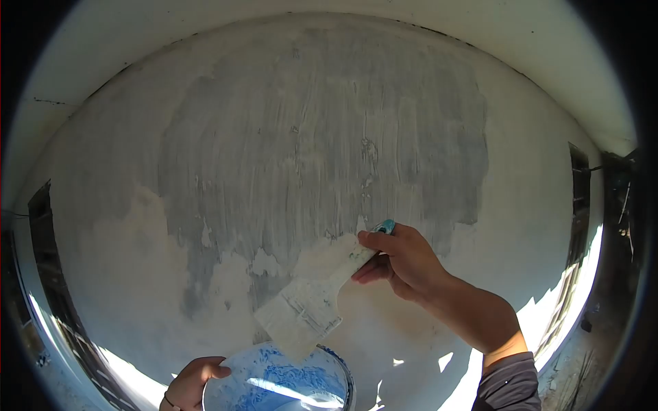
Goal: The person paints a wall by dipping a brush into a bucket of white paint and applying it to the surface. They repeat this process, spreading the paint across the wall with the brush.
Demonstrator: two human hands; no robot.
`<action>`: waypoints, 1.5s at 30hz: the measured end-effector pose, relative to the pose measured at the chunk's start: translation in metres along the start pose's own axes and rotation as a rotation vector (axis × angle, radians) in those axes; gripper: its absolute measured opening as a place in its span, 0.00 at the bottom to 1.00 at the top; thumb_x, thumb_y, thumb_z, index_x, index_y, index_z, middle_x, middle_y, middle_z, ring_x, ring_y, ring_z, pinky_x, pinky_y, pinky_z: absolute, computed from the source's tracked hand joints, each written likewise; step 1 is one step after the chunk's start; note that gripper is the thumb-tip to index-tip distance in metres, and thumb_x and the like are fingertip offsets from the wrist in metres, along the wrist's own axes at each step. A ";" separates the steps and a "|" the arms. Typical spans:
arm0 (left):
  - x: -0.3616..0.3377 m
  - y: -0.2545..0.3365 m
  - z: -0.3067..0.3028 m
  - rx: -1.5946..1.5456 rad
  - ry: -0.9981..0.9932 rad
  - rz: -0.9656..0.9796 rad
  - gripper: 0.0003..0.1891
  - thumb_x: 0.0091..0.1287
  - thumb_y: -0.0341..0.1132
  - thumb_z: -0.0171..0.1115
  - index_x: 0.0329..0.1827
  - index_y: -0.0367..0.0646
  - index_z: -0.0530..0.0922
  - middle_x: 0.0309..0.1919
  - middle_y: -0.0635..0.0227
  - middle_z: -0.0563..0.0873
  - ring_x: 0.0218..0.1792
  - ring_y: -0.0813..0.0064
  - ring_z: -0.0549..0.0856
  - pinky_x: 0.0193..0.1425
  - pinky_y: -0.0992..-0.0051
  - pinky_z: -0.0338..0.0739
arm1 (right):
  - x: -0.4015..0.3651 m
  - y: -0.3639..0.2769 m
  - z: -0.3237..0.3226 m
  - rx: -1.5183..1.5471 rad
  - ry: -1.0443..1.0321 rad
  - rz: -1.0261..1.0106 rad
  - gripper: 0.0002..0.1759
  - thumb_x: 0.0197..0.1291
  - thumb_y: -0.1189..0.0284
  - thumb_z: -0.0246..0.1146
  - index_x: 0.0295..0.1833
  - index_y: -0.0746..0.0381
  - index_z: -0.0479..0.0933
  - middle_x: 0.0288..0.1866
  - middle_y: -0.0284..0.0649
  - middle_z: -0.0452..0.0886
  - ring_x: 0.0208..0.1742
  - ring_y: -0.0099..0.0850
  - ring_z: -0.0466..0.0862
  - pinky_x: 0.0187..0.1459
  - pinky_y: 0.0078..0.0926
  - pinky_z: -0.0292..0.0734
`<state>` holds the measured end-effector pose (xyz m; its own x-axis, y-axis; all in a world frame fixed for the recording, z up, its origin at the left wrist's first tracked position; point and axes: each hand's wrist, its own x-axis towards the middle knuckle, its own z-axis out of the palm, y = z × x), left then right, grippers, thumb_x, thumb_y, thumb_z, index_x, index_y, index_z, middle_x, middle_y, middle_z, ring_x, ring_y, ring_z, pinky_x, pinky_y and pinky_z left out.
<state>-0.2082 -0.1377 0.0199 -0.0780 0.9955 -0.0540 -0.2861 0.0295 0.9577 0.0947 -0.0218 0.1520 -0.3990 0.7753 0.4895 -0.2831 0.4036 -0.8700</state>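
Note:
My right hand (pixel 401 260) grips the blue handle of a wide paintbrush (pixel 301 315), its white-coated bristles pointing down-left just above a blue bucket (pixel 281 380). At the bottom edge, my left hand (pixel 192 383) holds that bucket by its left rim; white paint smears its inside. Both are held close in front of a wall (pixel 329 151) whose middle is a wet grey brushed patch, with paler dry plaster around it.
Dark window or door openings flank the wall at the left (pixel 48 240) and right (pixel 579 198). A pale ceiling (pixel 480 27) runs across the top. Bright sunlight falls along the lower right, where debris lies on the floor (pixel 582 342).

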 end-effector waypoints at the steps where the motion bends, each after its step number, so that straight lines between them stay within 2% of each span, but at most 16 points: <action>1: -0.001 0.010 0.005 -0.044 -0.018 0.030 0.27 0.53 0.29 0.52 0.56 0.22 0.67 0.45 0.48 0.80 0.45 0.57 0.82 0.52 0.66 0.75 | 0.007 -0.008 -0.004 0.044 0.027 -0.030 0.13 0.64 0.72 0.54 0.43 0.76 0.69 0.37 0.54 0.79 0.31 0.35 0.85 0.33 0.25 0.85; 7: -0.009 0.051 0.005 -0.227 -0.137 0.124 0.20 0.59 0.27 0.47 0.52 0.19 0.67 0.42 0.46 0.80 0.38 0.60 0.85 0.44 0.66 0.81 | 0.032 -0.033 0.011 0.082 0.052 -0.106 0.13 0.63 0.73 0.55 0.42 0.76 0.69 0.35 0.54 0.79 0.29 0.35 0.85 0.31 0.23 0.86; 10: -0.008 0.057 0.005 -0.210 -0.095 0.127 0.17 0.61 0.27 0.47 0.48 0.19 0.67 0.40 0.46 0.81 0.34 0.60 0.86 0.39 0.66 0.83 | 0.032 -0.033 0.022 0.070 -0.107 -0.163 0.11 0.63 0.73 0.56 0.42 0.73 0.69 0.34 0.52 0.79 0.30 0.35 0.85 0.31 0.24 0.85; 13: -0.004 0.046 -0.007 -0.221 -0.090 0.134 0.14 0.62 0.26 0.47 0.46 0.22 0.69 0.40 0.47 0.81 0.34 0.62 0.86 0.38 0.69 0.83 | 0.006 -0.006 0.044 -0.394 -0.477 -0.343 0.09 0.64 0.71 0.57 0.43 0.66 0.69 0.34 0.47 0.80 0.31 0.32 0.85 0.31 0.23 0.83; 15: 0.009 0.028 -0.031 0.195 0.028 0.293 0.10 0.63 0.25 0.49 0.42 0.25 0.70 0.38 0.49 0.81 0.34 0.64 0.86 0.35 0.72 0.83 | -0.004 0.014 0.054 -0.539 -0.594 -0.407 0.10 0.65 0.69 0.57 0.43 0.65 0.69 0.34 0.44 0.81 0.31 0.30 0.85 0.31 0.21 0.81; 18: -0.012 0.036 -0.002 -0.144 -0.018 0.002 0.09 0.65 0.26 0.51 0.41 0.26 0.70 0.40 0.50 0.81 0.34 0.64 0.86 0.34 0.74 0.83 | -0.009 0.033 0.068 -0.530 -0.714 -0.326 0.13 0.65 0.63 0.57 0.43 0.63 0.69 0.29 0.46 0.80 0.27 0.31 0.83 0.27 0.21 0.73; 20: -0.017 0.038 0.002 -0.156 -0.024 -0.022 0.09 0.65 0.26 0.52 0.41 0.26 0.69 0.40 0.49 0.80 0.34 0.65 0.86 0.34 0.74 0.83 | -0.011 0.042 0.076 -0.695 -0.712 -0.505 0.14 0.65 0.62 0.57 0.44 0.63 0.69 0.28 0.48 0.80 0.26 0.32 0.82 0.26 0.22 0.73; 23: -0.026 0.037 0.008 -0.050 0.171 -0.049 0.16 0.62 0.30 0.52 0.48 0.25 0.70 0.31 0.56 0.83 0.10 0.79 0.74 0.07 0.85 0.60 | -0.008 0.054 0.088 -0.621 -0.718 -0.384 0.14 0.64 0.63 0.58 0.45 0.63 0.70 0.30 0.44 0.81 0.28 0.28 0.83 0.25 0.17 0.72; 27: -0.028 0.024 -0.020 0.020 0.126 -0.024 0.16 0.61 0.31 0.53 0.46 0.26 0.71 0.31 0.56 0.83 0.10 0.78 0.75 0.07 0.85 0.61 | -0.001 0.072 0.102 -0.495 -0.702 -0.095 0.14 0.64 0.64 0.59 0.45 0.63 0.70 0.31 0.42 0.81 0.30 0.25 0.84 0.26 0.14 0.72; 30: -0.030 0.021 -0.031 -0.019 0.145 -0.051 0.14 0.62 0.31 0.53 0.45 0.27 0.71 0.30 0.56 0.82 0.11 0.78 0.75 0.08 0.85 0.61 | 0.002 0.068 0.101 -0.557 -0.707 -0.362 0.14 0.64 0.64 0.59 0.44 0.64 0.70 0.34 0.43 0.81 0.31 0.26 0.84 0.27 0.16 0.74; 32: -0.040 0.024 -0.033 0.031 0.176 -0.008 0.13 0.62 0.30 0.52 0.44 0.26 0.70 0.31 0.54 0.82 0.15 0.76 0.79 0.11 0.84 0.67 | 0.017 0.046 0.100 -0.367 -0.531 -0.248 0.13 0.64 0.66 0.58 0.44 0.66 0.69 0.37 0.45 0.80 0.33 0.28 0.84 0.30 0.21 0.80; 34: -0.040 0.022 -0.046 -0.104 0.171 0.020 0.13 0.62 0.29 0.52 0.44 0.25 0.69 0.32 0.53 0.81 0.17 0.73 0.80 0.13 0.83 0.71 | 0.035 0.007 0.099 -0.156 -0.351 -0.365 0.13 0.64 0.68 0.58 0.43 0.67 0.69 0.31 0.45 0.79 0.29 0.31 0.84 0.29 0.21 0.79; 37: -0.044 0.027 -0.052 -0.259 0.189 0.059 0.12 0.62 0.27 0.50 0.43 0.24 0.67 0.33 0.51 0.81 0.21 0.70 0.83 0.16 0.82 0.75 | 0.070 -0.072 0.090 -0.139 -0.167 -0.590 0.14 0.62 0.69 0.59 0.43 0.70 0.69 0.35 0.48 0.80 0.30 0.33 0.84 0.34 0.25 0.83; 41: -0.046 0.031 -0.079 -0.277 0.156 0.092 0.12 0.62 0.26 0.49 0.44 0.24 0.65 0.35 0.49 0.80 0.18 0.70 0.81 0.12 0.82 0.71 | 0.109 -0.175 0.075 -0.356 0.023 -1.100 0.12 0.61 0.69 0.60 0.42 0.67 0.72 0.35 0.44 0.81 0.31 0.32 0.83 0.35 0.26 0.81; 42: -0.049 0.030 -0.080 -0.258 0.161 0.112 0.12 0.62 0.26 0.49 0.44 0.24 0.65 0.36 0.49 0.79 0.16 0.71 0.80 0.10 0.83 0.68 | 0.115 -0.198 0.070 -0.543 0.119 -1.259 0.17 0.62 0.64 0.60 0.46 0.69 0.73 0.37 0.45 0.81 0.37 0.33 0.84 0.44 0.28 0.83; 45: -0.052 0.034 -0.072 -0.344 0.274 0.100 0.10 0.60 0.25 0.51 0.40 0.26 0.68 0.29 0.51 0.80 0.12 0.73 0.77 0.07 0.82 0.63 | 0.092 -0.239 0.094 -0.826 0.393 -1.369 0.11 0.62 0.69 0.59 0.37 0.67 0.72 0.29 0.41 0.78 0.31 0.29 0.80 0.35 0.27 0.77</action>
<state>-0.2829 -0.1948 0.0350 -0.3586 0.9298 -0.0831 -0.5617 -0.1438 0.8148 0.0433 -0.0925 0.4108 0.0093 -0.3380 0.9411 0.3469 0.8838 0.3140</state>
